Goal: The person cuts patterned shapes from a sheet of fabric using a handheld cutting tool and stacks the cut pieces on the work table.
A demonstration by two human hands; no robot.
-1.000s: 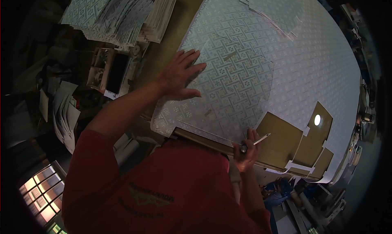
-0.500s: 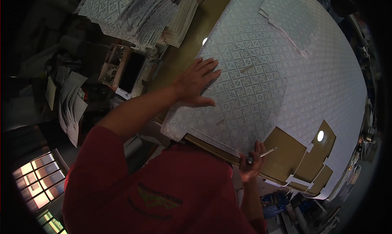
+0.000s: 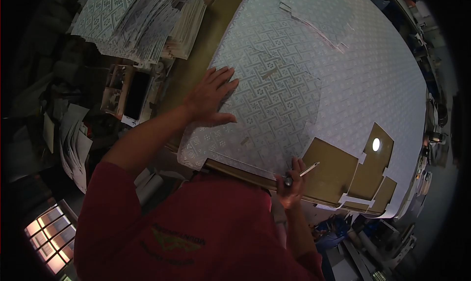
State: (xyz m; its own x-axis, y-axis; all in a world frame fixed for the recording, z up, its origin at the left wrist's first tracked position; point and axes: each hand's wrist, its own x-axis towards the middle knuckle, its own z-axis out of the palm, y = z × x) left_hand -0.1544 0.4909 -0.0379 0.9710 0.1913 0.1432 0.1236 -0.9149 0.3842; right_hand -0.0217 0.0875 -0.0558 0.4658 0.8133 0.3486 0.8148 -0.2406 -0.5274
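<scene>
Patterned pale fabric (image 3: 373, 80) covers most of the tabletop. On it lies a sheet with a bolder lattice-and-flower pattern (image 3: 279, 97), marked by small tan strips. My left hand (image 3: 212, 97) rests flat on this sheet's left side, fingers spread, holding nothing. At the table's near edge, my right hand (image 3: 291, 187) is closed around a slim, pale, pen-like tool (image 3: 310, 168) whose tip points up and right. A dark rounded piece (image 3: 288, 181) also shows in that grip; I cannot tell whether it belongs to the tool.
Brown tabletop (image 3: 331, 166) shows through cut-outs at the near right. Smaller cut pieces (image 3: 319, 16) lie on the fabric at the far side. A thick stack of patterned sheets (image 3: 142, 23) stands at the upper left, above a compartmented box (image 3: 117, 89) and a dark flat panel (image 3: 137, 95).
The whole view has shifted, so the table and both hands appear further left. Against the fabric, both hands stay in about the same places, with the tool still in my right hand.
</scene>
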